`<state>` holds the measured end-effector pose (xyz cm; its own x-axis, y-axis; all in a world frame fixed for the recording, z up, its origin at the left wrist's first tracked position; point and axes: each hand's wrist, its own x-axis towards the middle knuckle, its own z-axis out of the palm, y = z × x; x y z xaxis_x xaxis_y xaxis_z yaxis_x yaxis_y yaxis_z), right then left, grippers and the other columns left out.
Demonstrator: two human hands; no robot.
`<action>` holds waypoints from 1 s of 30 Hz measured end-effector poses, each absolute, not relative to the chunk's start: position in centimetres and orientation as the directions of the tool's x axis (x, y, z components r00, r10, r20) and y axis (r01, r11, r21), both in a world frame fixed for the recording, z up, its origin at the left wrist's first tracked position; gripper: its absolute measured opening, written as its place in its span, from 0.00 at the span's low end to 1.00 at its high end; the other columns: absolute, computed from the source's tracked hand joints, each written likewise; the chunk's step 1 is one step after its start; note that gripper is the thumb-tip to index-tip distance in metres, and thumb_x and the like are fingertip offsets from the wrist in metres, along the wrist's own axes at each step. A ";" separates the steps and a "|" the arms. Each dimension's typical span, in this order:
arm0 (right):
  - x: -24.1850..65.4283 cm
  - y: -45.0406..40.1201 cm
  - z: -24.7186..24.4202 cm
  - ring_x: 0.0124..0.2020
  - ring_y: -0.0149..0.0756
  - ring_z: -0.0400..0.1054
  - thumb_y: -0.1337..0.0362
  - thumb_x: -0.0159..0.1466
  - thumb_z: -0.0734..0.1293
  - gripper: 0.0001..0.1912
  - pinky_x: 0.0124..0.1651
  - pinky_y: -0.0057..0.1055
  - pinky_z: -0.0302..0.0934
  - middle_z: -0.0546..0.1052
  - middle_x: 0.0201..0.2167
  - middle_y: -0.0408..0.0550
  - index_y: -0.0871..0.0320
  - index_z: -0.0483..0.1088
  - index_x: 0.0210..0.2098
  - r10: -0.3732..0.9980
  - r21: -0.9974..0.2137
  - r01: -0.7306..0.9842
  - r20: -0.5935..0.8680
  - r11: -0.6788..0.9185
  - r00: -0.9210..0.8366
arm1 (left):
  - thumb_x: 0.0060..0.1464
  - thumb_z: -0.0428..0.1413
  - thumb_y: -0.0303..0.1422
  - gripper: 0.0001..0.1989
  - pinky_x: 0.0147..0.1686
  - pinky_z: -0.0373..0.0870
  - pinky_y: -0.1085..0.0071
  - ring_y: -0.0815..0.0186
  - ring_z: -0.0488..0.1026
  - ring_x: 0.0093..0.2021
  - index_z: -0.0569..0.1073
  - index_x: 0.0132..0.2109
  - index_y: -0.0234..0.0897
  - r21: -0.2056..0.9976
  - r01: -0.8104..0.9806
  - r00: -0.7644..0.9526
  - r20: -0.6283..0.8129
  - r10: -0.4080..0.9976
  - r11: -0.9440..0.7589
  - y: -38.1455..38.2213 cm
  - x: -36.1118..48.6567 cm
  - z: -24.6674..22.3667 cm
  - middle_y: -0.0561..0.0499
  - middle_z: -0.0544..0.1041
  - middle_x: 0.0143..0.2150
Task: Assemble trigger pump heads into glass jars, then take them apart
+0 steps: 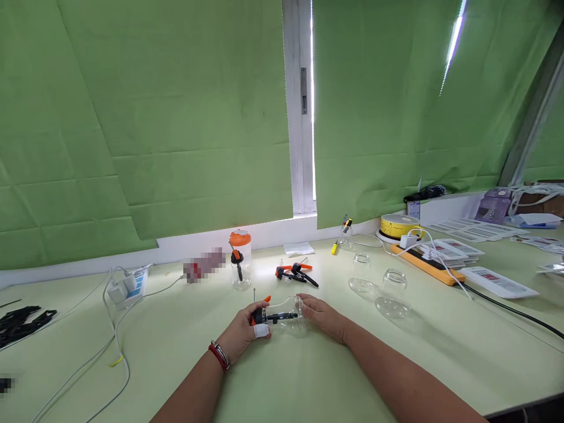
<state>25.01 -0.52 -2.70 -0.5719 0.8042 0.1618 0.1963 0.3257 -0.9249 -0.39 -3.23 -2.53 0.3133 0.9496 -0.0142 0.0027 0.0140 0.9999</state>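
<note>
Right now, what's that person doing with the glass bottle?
The person's left hand grips the black-and-orange top of a clear glass bottle, and the right hand holds its base. The bottle is tipped sideways, with a black tube inside. More black-and-orange tops lie beyond the hands, and two glass bottles without tops stand to the right.

Table (176, 376): pale green, from here shining near its back edge.
Left end: black pieces (15, 326), trailing white cables (128, 371), a white power strip (140, 284).
Middle: a bunch of black-and-orange tops (296, 268), white paper (298, 249) behind them.
Toward the back: an orange-lidded cup (240, 238), a small bottle (241, 284) in front.
Right side: two clear glass bottles (393, 288), an orange power strip (425, 264), printed papers (500, 282).
</note>
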 end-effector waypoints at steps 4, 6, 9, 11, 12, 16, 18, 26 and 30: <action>25.4 -0.5 -3.3 0.62 0.44 0.46 0.43 0.57 0.62 0.37 0.61 0.41 0.44 0.56 0.61 0.52 0.54 0.57 0.60 0.806 -0.953 0.146 0.138 0.267 -0.576 | 0.37 0.65 0.32 0.28 0.40 0.70 0.63 0.67 0.67 0.34 0.69 0.49 0.40 1.000 -0.014 0.312 -0.019 0.950 0.025 -3.3 -0.4 -2.6 0.53 0.67 0.37; 25.6 -0.5 -3.7 0.63 0.45 0.45 0.45 0.53 0.67 0.43 0.60 0.42 0.46 0.55 0.61 0.52 0.52 0.50 0.62 0.813 -0.966 0.132 0.111 0.224 -0.571 | 0.38 0.65 0.32 0.28 0.41 0.69 0.63 0.67 0.67 0.35 0.69 0.49 0.40 0.999 -0.017 0.307 -0.021 0.951 0.028 -3.2 -0.4 -2.6 0.53 0.67 0.38; 25.5 -0.4 -3.8 0.61 0.45 0.48 0.45 0.52 0.68 0.40 0.60 0.41 0.47 0.58 0.60 0.51 0.53 0.55 0.60 0.820 -0.968 0.119 0.117 0.219 -0.560 | 0.37 0.65 0.33 0.28 0.41 0.69 0.63 0.66 0.68 0.36 0.70 0.49 0.40 1.000 -0.012 0.305 -0.022 0.952 0.027 -3.3 -0.4 -2.5 0.52 0.67 0.40; 25.4 -0.4 -3.6 0.61 0.45 0.48 0.44 0.54 0.66 0.35 0.61 0.40 0.45 0.55 0.61 0.52 0.55 0.61 0.56 0.830 -0.965 0.132 0.120 0.226 -0.545 | 0.36 0.65 0.33 0.28 0.40 0.70 0.63 0.66 0.68 0.35 0.70 0.48 0.39 1.000 -0.001 0.309 -0.023 0.951 0.025 -3.3 -0.4 -2.4 0.52 0.68 0.39; 25.3 -0.5 -3.4 0.62 0.44 0.47 0.44 0.55 0.65 0.34 0.61 0.40 0.44 0.54 0.62 0.52 0.56 0.63 0.54 0.833 -0.962 0.143 0.120 0.231 -0.540 | 0.36 0.65 0.33 0.27 0.40 0.70 0.63 0.66 0.68 0.34 0.71 0.48 0.39 1.000 0.004 0.311 -0.022 0.950 0.022 -3.3 -0.3 -2.3 0.52 0.68 0.39; 25.1 -0.6 -2.6 0.63 0.45 0.44 0.42 0.57 0.62 0.30 0.62 0.41 0.41 0.56 0.60 0.53 0.58 0.69 0.48 0.814 -0.947 0.168 0.134 0.273 -0.566 | 0.38 0.64 0.33 0.27 0.40 0.69 0.63 0.67 0.68 0.33 0.70 0.49 0.39 1.000 0.029 0.319 -0.013 0.948 0.004 -3.6 -0.2 -1.9 0.52 0.68 0.41; 25.0 -0.7 -2.3 0.63 0.46 0.43 0.42 0.58 0.60 0.29 0.62 0.41 0.40 0.59 0.58 0.54 0.59 0.71 0.46 0.802 -0.939 0.172 0.148 0.297 -0.579 | 0.39 0.64 0.33 0.27 0.41 0.69 0.63 0.67 0.69 0.32 0.70 0.50 0.38 0.999 0.047 0.321 -0.008 0.947 -0.007 -3.7 -0.1 -1.7 0.52 0.68 0.39; 25.2 -0.9 -1.8 0.63 0.43 0.44 0.43 0.58 0.60 0.26 0.63 0.40 0.36 0.57 0.60 0.49 0.56 0.72 0.44 0.825 -0.956 0.172 0.104 0.236 -0.555 | 0.39 0.63 0.34 0.27 0.39 0.67 0.67 0.67 0.67 0.33 0.70 0.50 0.38 0.989 0.132 0.301 0.022 0.954 -0.065 -3.7 -0.1 -1.8 0.54 0.69 0.35; 25.3 -1.2 -1.3 0.62 0.42 0.46 0.44 0.59 0.59 0.26 0.64 0.39 0.36 0.57 0.60 0.48 0.55 0.71 0.47 0.820 -0.958 0.162 0.107 0.236 -0.563 | 0.39 0.63 0.35 0.28 0.38 0.67 0.67 0.67 0.66 0.33 0.70 0.51 0.38 0.986 0.149 0.303 0.032 0.952 -0.080 -3.6 -0.2 -1.9 0.53 0.68 0.35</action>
<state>25.30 -1.22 -1.29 -0.5628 0.8197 0.1068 0.1624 0.2363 -0.9580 -0.16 -3.59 -1.91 0.3033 0.9524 0.0317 0.1493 -0.0804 0.9855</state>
